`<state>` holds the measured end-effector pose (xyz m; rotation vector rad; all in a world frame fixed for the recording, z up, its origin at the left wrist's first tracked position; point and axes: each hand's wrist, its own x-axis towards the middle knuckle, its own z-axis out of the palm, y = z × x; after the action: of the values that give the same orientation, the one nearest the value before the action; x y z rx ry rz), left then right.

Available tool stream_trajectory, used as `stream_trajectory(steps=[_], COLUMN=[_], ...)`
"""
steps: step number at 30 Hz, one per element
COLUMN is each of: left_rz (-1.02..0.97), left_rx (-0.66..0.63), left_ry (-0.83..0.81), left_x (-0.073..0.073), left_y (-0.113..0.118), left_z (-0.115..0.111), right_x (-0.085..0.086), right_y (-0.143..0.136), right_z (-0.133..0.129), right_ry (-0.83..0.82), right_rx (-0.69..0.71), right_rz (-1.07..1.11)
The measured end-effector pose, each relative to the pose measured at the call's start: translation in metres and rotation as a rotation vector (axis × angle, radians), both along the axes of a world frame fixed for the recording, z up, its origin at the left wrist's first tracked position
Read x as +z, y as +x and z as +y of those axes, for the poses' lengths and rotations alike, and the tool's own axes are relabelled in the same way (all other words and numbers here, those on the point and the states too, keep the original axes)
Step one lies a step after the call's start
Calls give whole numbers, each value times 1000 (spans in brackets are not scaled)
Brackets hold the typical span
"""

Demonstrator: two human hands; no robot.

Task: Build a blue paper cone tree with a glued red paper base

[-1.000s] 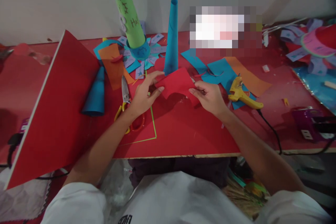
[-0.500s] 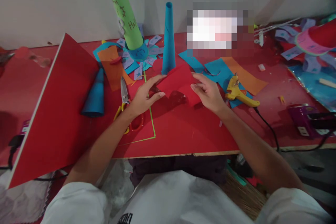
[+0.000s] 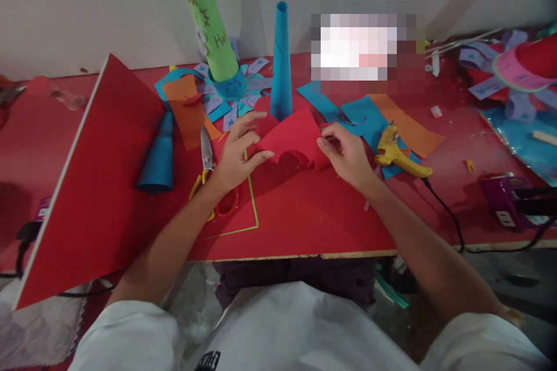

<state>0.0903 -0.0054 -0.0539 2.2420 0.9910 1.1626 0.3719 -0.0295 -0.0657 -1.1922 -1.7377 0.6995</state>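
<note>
From my end I can't tell whether the left hand (image 3: 239, 155) is touching the red paper (image 3: 290, 134), and over on the right hand (image 3: 348, 153) some fingertips slip out of my sight behind that sheet, which also covers the foot of the tall blue tube (image 3: 282, 64). Now the left forearm (image 3: 176, 229) blocks part of the scissors' handles (image 3: 228, 204) for me, a mosaic patch (image 3: 354, 49) blanks out whatever sits there, and the frame crops the green tube (image 3: 209, 26) up top and the pink ring (image 3: 517, 72) at right.
</note>
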Motion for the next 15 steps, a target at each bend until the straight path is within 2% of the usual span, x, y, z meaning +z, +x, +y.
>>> stream_trajectory(steps=[3, 6, 10, 15], left_rz=[-6, -5, -24, -60], left_rx=[-27, -57, -9, -71], left_ry=[-26, -74, -163, -169], left_x=[4, -1, -13, -11], left_y=[1, 0, -1, -1], left_z=[-2, -3, -5, -7], right_x=[2, 3, 1, -1], right_y=[0, 1, 4, 8], right_z=[0, 0, 1, 1], right_ry=[30, -3, -49, -44], right_rx=[-31, -36, -32, -106], right_rz=[6, 26, 100, 115])
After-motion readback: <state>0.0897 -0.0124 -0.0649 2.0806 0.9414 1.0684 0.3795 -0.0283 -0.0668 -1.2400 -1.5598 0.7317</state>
